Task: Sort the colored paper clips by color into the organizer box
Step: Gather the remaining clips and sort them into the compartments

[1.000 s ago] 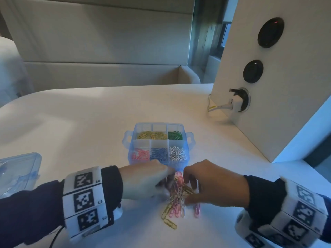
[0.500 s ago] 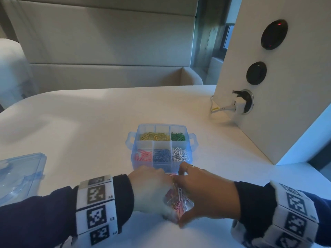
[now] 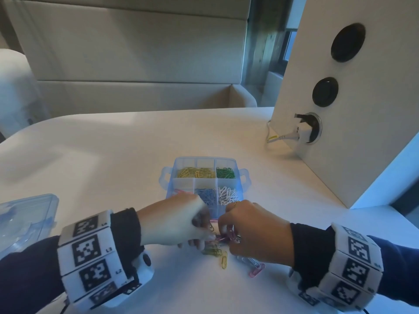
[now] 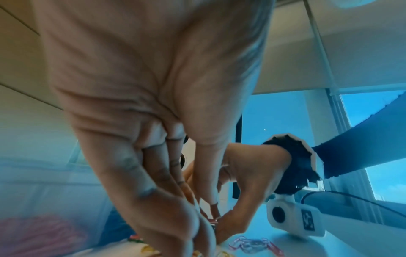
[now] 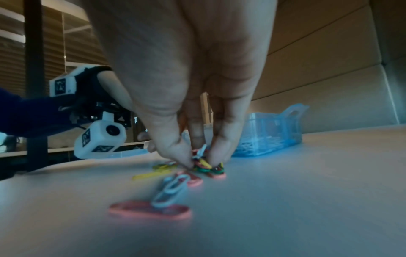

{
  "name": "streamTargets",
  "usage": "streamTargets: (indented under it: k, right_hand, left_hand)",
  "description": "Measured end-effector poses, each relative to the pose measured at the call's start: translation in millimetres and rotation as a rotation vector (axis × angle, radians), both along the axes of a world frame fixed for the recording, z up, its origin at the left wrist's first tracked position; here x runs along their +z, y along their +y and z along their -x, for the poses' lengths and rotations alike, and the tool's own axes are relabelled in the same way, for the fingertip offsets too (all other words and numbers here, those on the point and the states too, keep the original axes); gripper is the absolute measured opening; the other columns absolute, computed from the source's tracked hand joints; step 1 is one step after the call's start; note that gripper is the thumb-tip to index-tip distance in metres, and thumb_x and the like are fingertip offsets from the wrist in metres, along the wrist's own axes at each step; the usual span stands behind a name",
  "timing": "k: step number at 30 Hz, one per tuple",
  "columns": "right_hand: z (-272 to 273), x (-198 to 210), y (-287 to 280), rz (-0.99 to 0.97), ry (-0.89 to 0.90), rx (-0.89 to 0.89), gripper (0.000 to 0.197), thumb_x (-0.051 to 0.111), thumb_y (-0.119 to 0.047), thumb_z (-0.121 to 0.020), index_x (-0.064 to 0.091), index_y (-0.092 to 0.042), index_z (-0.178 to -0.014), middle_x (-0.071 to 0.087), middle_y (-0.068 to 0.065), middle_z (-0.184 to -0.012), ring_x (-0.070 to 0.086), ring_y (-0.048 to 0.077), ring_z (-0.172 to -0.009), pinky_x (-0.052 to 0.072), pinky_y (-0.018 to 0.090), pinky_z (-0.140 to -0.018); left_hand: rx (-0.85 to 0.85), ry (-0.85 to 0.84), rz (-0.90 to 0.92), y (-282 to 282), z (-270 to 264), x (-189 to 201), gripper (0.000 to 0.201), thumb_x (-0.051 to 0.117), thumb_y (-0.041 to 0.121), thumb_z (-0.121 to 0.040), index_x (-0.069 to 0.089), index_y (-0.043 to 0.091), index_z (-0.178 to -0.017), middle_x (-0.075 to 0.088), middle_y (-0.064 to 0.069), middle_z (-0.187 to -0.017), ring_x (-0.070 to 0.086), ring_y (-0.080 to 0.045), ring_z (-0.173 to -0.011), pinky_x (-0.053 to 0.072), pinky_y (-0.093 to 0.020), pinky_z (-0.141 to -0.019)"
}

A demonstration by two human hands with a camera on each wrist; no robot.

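Low in the centre of the head view, both hands meet over a small heap of loose paper clips [image 3: 223,242] on the white desk [image 3: 113,155], just in front of the organizer box [image 3: 205,182]. The right hand [image 3: 256,234] comes in from the lower right; in the right wrist view its thumb and fingers [image 5: 175,153] point down and pinch a tangle of clips (green, yellow, red and one pale one sticking up) at the top of the heap. The left hand [image 3: 172,223] reaches in from the lower left with its fingers curled down into the same heap; its wrist view is blurred, and I cannot tell whether it actually grips a clip or only touches them. Nearer the bottom of the frame, clear of the fingers, lie a yellow clip [image 3: 224,259] and, to its right, a pink clip [image 3: 257,269] with pale clips across it. The box is translucent blue with a handle on each side and sits in the middle of the frame: its far row holds yellow clips [image 3: 196,172] at left and centre and green clips [image 3: 225,173] at right, and its near row holds pink clips at left (mostly hidden by the left hand), blue clips [image 3: 207,196] in the centre and white clips [image 3: 227,194] at right. At the left edge of the frame lies a clear blue lid [image 3: 25,218], well apart from the box. At upper right stands a white panel [image 3: 374,98] with round dark sockets, a white plug [image 3: 302,132] in the lowest one.
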State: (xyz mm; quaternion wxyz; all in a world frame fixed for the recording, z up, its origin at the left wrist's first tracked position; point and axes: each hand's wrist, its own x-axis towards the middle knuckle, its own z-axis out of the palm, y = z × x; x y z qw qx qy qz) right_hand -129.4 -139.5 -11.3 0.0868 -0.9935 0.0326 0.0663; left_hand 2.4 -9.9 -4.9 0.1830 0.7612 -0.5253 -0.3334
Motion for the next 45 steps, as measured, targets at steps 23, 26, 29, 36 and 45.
streamTargets:
  k: [23,26,29,36,45]
  right_hand:
    - [-28,58,-24,-0.477,-0.201,0.17,0.029,0.077,-0.012,-0.077,0.072,-0.02,-0.104,0.073,-0.007,-0.094,0.067,0.004,-0.085,0.056,0.027,-0.082]
    - [-33,60,-34,-0.456,-0.235,0.168,0.032,0.078,-0.013,-0.076,0.072,-0.019,-0.106,0.072,-0.008,-0.1,0.067,0.002,-0.091,0.054,0.028,-0.086]
    - [-37,68,-49,-0.527,-0.288,0.119,0.025,0.074,-0.005,-0.08,0.072,-0.013,-0.103,0.072,-0.003,-0.099,0.069,0.008,-0.092,0.056,0.03,-0.087]
    - [-60,72,-69,-0.611,-0.47,-0.032,0.013,0.075,-0.004,-0.08,0.074,-0.005,-0.093,0.075,0.003,-0.092,0.072,0.009,-0.083,0.057,0.026,-0.083]
    - [-95,62,-48,-0.448,-0.399,0.0,0.008,0.071,-0.019,-0.086,0.077,-0.019,-0.09,0.072,-0.005,-0.09,0.066,0.007,-0.08,0.055,0.028,-0.079]
  left_hand:
    - [0.545,1.715,0.36,-19,20,1,0.035,0.047,0.023,-0.095,0.062,-0.001,-0.115,0.06,-0.017,-0.113,0.064,-0.03,-0.093,0.056,-0.037,-0.083]
    - [0.619,1.705,0.482,-28,18,4,0.031,0.051,0.013,-0.085,0.072,-0.006,-0.096,0.069,-0.019,-0.1,0.069,-0.025,-0.075,0.058,-0.03,-0.073]
    - [0.702,1.747,0.513,-32,11,6,0.041,0.045,0.016,-0.094,0.071,-0.016,-0.089,0.069,-0.026,-0.099,0.071,-0.033,-0.075,0.056,-0.043,-0.078]
    - [0.795,1.761,0.641,-38,-21,13,0.055,0.026,0.03,-0.105,0.054,-0.015,-0.121,0.063,-0.032,-0.117,0.064,-0.042,-0.109,0.053,-0.053,-0.083]
    - [0.871,1.689,1.044,-36,-83,61,0.051,0.017,0.026,-0.106,0.053,-0.005,-0.126,0.067,-0.02,-0.119,0.062,-0.033,-0.113,0.05,-0.039,-0.091]
